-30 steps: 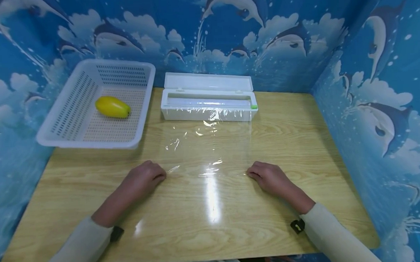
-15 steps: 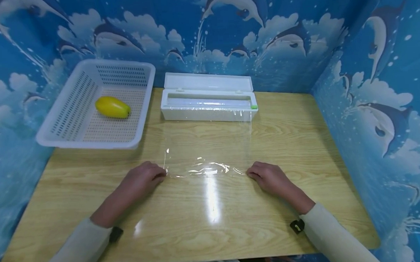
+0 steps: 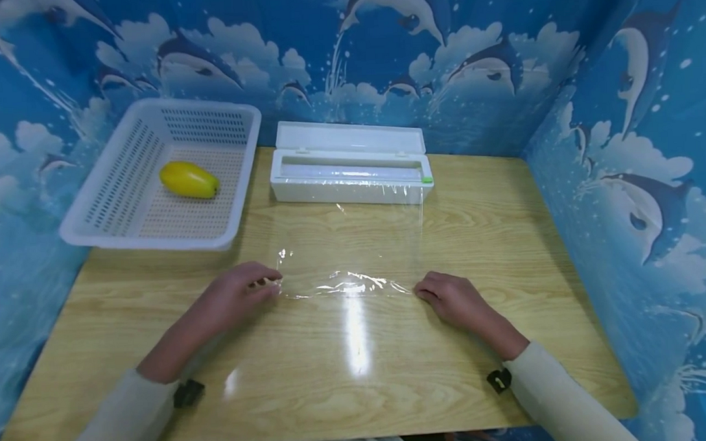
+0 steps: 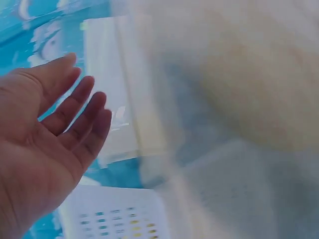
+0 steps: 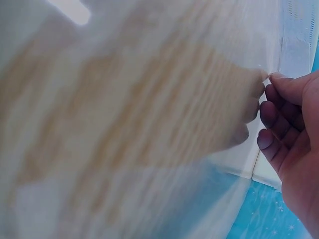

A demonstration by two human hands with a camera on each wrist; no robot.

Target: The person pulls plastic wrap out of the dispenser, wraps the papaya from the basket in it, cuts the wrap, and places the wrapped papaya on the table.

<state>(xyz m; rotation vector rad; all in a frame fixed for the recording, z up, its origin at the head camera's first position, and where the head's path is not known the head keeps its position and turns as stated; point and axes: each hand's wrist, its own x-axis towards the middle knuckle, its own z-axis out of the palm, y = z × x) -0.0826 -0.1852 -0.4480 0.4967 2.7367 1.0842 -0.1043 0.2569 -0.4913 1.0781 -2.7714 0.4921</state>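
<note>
Transparent film (image 3: 348, 246) runs from the front of a white box (image 3: 277, 170) toward the person, its near edge lying between the two hands, well back from the front edge of the table (image 3: 475, 206). At its near right corner the right hand (image 3: 452, 298) pinches the film between thumb and forefinger, the other fingers loosely bent. At the near left corner the left hand (image 3: 235, 293) has its fingers loosely parted, with no hold on the film; whether the fingertips touch it I cannot tell. The box stands by the far edge, lid (image 3: 350, 139) tipped back against the dolphin backdrop (image 3: 490, 125). A white basket (image 3: 149, 242) with a yellow fruit (image 3: 189, 180) inside sits at the far left, apart from the film. Wide stretches of wood lie right of the film and in front of both hands.
</note>
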